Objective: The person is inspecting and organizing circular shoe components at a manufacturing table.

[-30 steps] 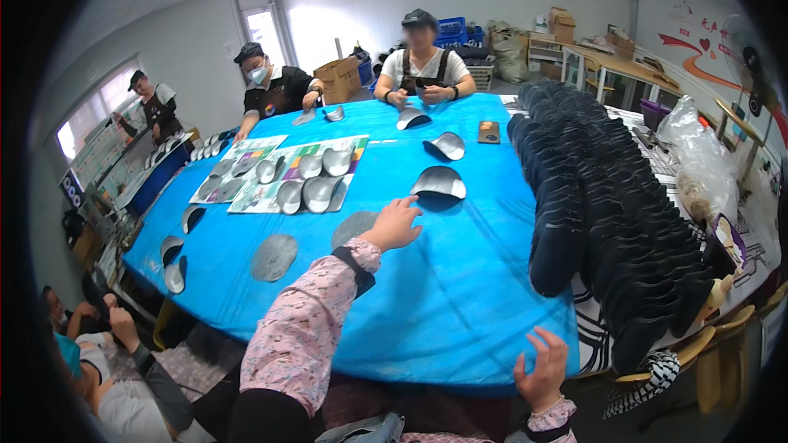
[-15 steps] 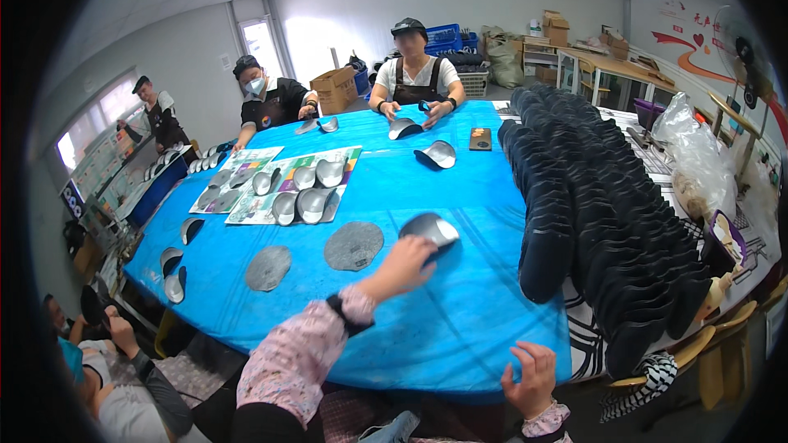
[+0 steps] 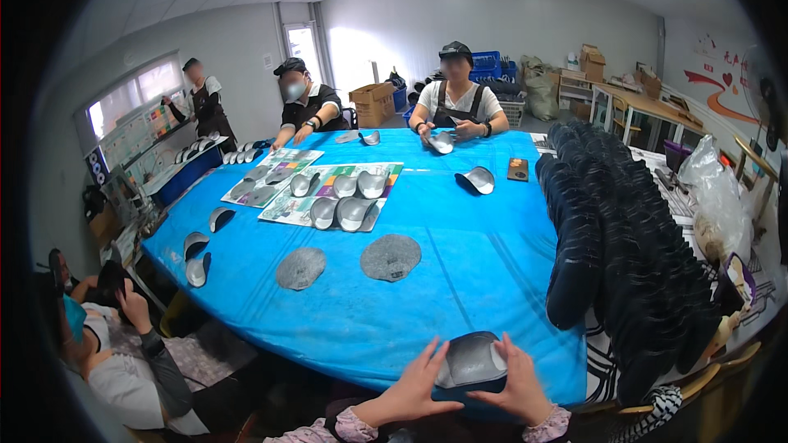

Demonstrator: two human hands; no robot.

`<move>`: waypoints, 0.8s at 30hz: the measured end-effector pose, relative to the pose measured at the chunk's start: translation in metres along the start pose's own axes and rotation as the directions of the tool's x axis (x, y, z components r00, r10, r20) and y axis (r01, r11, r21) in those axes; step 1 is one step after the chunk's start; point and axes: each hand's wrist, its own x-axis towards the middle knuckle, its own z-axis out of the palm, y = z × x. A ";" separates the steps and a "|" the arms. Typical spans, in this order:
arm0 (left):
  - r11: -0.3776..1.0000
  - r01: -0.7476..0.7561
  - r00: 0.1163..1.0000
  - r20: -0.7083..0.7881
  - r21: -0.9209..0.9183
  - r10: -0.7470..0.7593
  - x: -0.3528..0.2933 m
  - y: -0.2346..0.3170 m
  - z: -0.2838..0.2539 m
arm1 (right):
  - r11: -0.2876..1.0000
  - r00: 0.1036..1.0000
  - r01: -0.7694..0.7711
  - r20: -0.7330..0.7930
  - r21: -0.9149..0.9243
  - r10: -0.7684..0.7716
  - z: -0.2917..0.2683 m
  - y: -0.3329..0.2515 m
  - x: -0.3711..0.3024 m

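A curved, cup-shaped silver-grey piece point(image 3: 469, 358) with a black edge is held between my two hands close to the table's near edge. My left hand point(image 3: 417, 387) grips its left side, fingers up along the rim. On its right side my right hand point(image 3: 519, 381) presses with the thumb and fingers. Beyond them, two flat roundish grey pieces point(image 3: 391, 258) lie on the blue table cover point(image 3: 460, 279). Several more cupped grey pieces point(image 3: 355, 213) stand on printed sheets point(image 3: 287, 212) farther off.
Tall rows of stacked black curved pads point(image 3: 620, 262) fill the right side. A dark rectangular object point(image 3: 517, 169) lies near them. Across the table, one person point(image 3: 454, 102) handles a cupped piece; another person point(image 3: 308, 107) reaches over the sheets. Someone sits at the lower left point(image 3: 123, 369).
My left hand has brought the cupped piece from mid-table to the near edge. My right hand has joined it on the piece. The view has shifted, moving the scene rightward.
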 end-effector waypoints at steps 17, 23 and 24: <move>0.980 -0.181 0.983 0.012 0.077 0.181 0.017 -0.005 -0.012 | 0.992 0.993 0.119 -0.002 0.037 -0.119 0.000 0.012 0.013; 0.994 -0.103 0.983 0.148 -0.025 0.105 0.021 -0.002 -0.013 | 0.991 0.992 0.129 0.004 -0.031 -0.129 -0.001 0.007 0.007; 0.991 -0.128 0.981 0.142 -0.031 0.131 0.019 -0.003 -0.011 | 0.991 0.992 0.129 0.023 -0.048 -0.128 -0.002 0.008 0.007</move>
